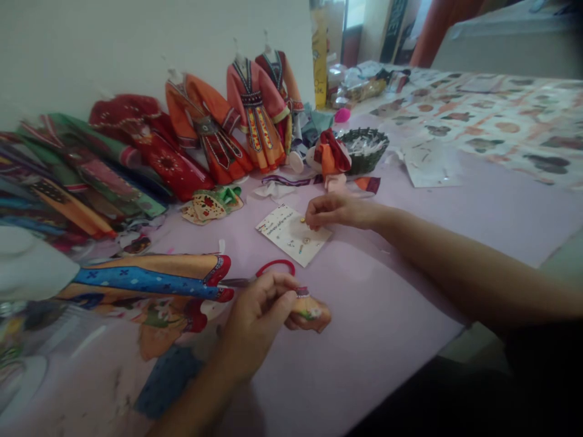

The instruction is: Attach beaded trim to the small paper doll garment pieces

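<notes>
A person works with two bare hands at a lilac-covered table (392, 291), with a white card (289, 246) of small trinkets lying between the far and near reaches of the arms. The right hand (339, 210) is the nearer of the two, its bent fingertips drawn together over the card's far right edge; whether they grip anything, I cannot tell from here. The card's long axis slants from far left to near right. On the near side of it, a little to the right, the left hand (264, 318) pinches a small printed cloth piece (304, 308) between thumb and fingers, apart from the card. A red handle loop (276, 263) lies between card and left hand. Miniature robes (259, 115) stand along the far left, a dark woven basket (364, 162) beyond the right hand.
</notes>
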Demonstrator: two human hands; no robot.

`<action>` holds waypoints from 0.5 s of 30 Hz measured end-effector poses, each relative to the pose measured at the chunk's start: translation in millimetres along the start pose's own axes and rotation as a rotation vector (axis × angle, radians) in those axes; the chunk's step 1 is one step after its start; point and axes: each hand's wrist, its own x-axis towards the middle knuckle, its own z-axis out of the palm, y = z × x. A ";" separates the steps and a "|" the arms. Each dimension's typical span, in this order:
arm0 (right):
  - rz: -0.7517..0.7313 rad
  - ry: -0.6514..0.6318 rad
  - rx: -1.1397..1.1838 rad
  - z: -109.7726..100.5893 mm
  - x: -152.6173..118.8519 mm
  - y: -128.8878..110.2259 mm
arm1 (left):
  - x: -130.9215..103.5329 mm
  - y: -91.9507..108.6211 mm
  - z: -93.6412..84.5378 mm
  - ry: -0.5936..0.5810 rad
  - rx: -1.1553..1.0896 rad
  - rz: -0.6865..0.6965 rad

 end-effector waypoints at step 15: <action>-0.033 -0.166 0.675 31.5 -10.7 -18.7 | 29.6 0.2 10.5 0.007 -0.137 -0.069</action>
